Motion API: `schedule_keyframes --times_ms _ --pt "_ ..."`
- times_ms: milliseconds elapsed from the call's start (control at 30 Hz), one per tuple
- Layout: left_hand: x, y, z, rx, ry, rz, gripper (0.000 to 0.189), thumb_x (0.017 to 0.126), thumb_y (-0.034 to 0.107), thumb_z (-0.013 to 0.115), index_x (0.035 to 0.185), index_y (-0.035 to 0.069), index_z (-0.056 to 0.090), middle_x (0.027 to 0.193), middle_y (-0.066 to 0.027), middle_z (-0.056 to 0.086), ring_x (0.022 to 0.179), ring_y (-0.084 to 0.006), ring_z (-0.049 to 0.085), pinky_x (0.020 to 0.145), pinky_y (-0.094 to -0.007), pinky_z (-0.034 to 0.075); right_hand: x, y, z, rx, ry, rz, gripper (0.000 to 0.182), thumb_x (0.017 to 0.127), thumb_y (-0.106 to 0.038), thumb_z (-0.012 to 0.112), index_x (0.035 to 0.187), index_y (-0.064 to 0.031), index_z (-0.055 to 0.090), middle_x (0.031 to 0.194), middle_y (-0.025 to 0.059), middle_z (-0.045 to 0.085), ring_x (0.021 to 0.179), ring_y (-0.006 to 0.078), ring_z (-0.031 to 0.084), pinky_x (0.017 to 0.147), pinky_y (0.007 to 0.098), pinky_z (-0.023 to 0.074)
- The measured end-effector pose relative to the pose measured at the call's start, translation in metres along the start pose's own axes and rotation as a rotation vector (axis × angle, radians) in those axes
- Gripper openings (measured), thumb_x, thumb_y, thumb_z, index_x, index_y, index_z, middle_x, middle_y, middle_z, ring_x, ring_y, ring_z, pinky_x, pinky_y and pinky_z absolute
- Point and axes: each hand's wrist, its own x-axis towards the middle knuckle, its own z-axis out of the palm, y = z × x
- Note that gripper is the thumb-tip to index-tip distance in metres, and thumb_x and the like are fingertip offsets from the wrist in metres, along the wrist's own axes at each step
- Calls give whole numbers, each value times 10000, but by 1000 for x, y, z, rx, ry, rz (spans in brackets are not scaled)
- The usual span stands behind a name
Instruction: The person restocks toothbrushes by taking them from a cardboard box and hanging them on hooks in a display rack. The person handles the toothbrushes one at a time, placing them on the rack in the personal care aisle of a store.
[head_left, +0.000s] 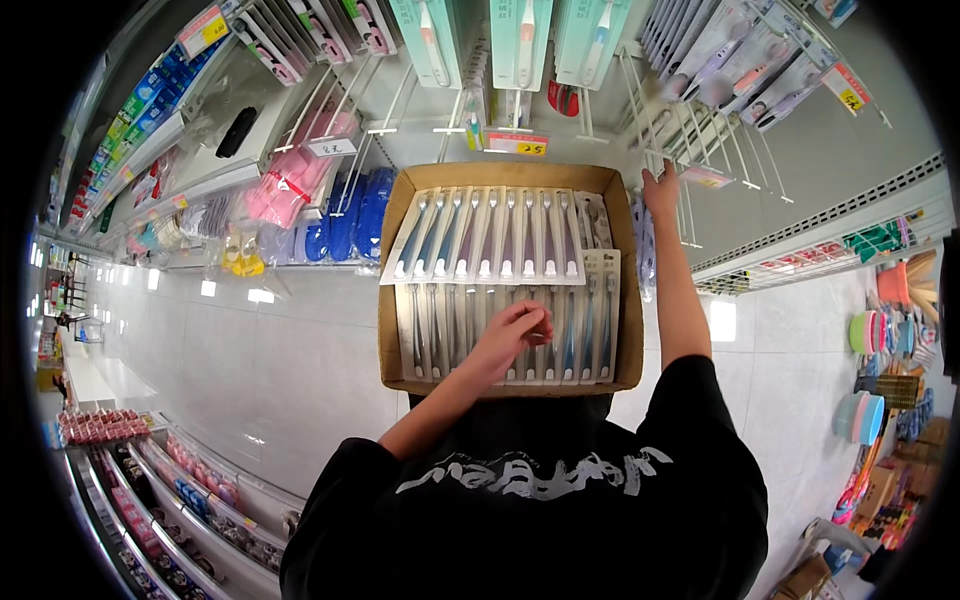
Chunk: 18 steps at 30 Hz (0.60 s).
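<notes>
An open cardboard box (633, 322) stands right in front of my body, filled with rows of toothbrushes in clear blister packs (495, 225). My left hand (514, 337) hovers over the lower rows with its fingers curled; whether it holds anything is not visible. My right hand (661, 191) reaches past the box's far right corner to the display hooks, at the lower end of a wire hook with a price tag (705, 176). Blurred packs (667, 131) hang just above it. What its fingertips touch cannot be made out.
Toothbrushes in mint-green packs (523, 45) hang on hooks beyond the box. More carded toothbrushes (739, 64) hang at the upper right. Pink gloves (289, 184) and blue packaged goods (371, 217) are at the left. A shelf edge (825, 225) runs along the right; a low display rack (187, 502) stands lower left.
</notes>
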Motion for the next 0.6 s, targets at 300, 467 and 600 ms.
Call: schedule_keyframes --times_ms 300,467,600 --pt "-11 4 -14 -29 48 46 145 922 170 499 959 43 558 816 -39 585 776 -131 576 752 -287 477 -171 -170 -57 -104 -683 -567 615 726 -317 705 1269 -146 470 1336 141 414 1241 341 369 1002 476 304" --pt "-10 4 -14 -71 12 63 149 920 170 497 967 42 555 819 -37 589 782 -135 581 755 -296 480 -200 -175 -53 -326 -723 -581 564 748 -193 644 1278 -202 450 1333 83 413 1248 330 363 957 567 334" --pt "-9 2 -21 -88 13 40 164 918 197 502 982 57 560 870 -50 592 802 -148 575 774 -323 477 -205 -177 -66 -383 -613 -636 576 725 36 531 1260 -170 473 1300 61 464 1223 312 410 953 500 372"
